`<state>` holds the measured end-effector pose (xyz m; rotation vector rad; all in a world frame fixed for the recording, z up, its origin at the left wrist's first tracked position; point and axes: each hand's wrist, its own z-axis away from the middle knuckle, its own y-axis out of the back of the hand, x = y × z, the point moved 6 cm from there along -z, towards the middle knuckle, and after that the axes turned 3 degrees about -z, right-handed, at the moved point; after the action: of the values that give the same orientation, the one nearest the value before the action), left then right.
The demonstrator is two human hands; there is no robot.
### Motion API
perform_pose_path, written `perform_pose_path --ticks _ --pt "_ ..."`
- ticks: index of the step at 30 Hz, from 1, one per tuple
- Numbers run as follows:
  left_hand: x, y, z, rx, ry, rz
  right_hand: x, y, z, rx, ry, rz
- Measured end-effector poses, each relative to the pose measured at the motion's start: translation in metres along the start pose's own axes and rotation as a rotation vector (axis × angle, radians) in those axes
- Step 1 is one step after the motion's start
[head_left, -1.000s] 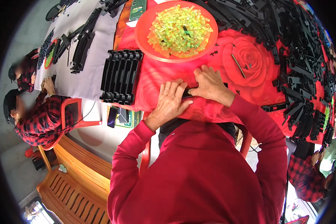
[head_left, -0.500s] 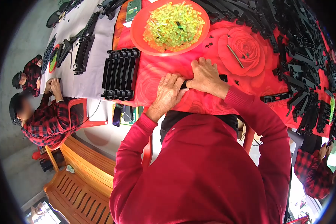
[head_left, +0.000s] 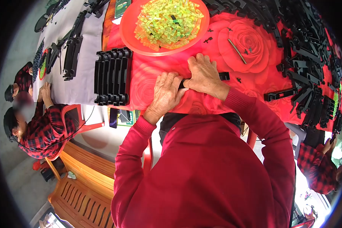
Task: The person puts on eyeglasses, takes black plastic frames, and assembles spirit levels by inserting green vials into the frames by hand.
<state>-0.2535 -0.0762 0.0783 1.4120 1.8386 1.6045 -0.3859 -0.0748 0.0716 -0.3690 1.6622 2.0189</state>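
Observation:
My left hand (head_left: 165, 92) grips one end of a long black plastic part (head_left: 224, 76) lying on the red rose-patterned cloth. Fingers of my right hand (head_left: 205, 76) wrap over the middle of the same part, whose other end sticks out to the right. Between the hands a short dark stretch of it shows; the rest is covered. Above the hands stands a red bowl (head_left: 126, 37) full of yellow-green clear pieces (head_left: 169, 24). Left of my hands several black parts (head_left: 113, 77) lie side by side in a row.
Black parts (head_left: 306, 76) are heaped along the right. A thin rod (head_left: 237, 51) and small dark pieces lie on the cloth. Co-workers in checked shirts sit at the left (head_left: 45, 131) and lower right (head_left: 315, 167). A wooden bench (head_left: 87, 190) stands lower left.
The view has shifted, so the bowl and row of parts appear further left. Both hands keep hold of the black part, and more of its right end shows beyond my right hand.

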Motion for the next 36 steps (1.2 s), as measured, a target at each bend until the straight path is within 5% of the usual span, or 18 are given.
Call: perform_pose_path --ticks 10,17,25,29,36 --pt "0.002 0.003 -0.001 0.021 -0.016 -0.047 0.018 0.011 0.001 -0.044 0.295 -0.167" --pt "0.002 0.005 0.005 0.034 0.012 -0.042 0.013 0.015 0.004 -0.028 0.255 -0.062" --pt "0.000 0.008 0.016 0.100 0.119 0.010 0.030 0.051 0.023 0.234 0.435 -0.325" --pt "-0.001 0.008 0.017 0.124 0.142 0.044 0.043 0.057 0.044 0.263 0.230 -0.384" --pt "0.001 0.008 0.019 0.136 0.161 0.066 0.035 0.053 0.071 0.359 0.275 -0.339"
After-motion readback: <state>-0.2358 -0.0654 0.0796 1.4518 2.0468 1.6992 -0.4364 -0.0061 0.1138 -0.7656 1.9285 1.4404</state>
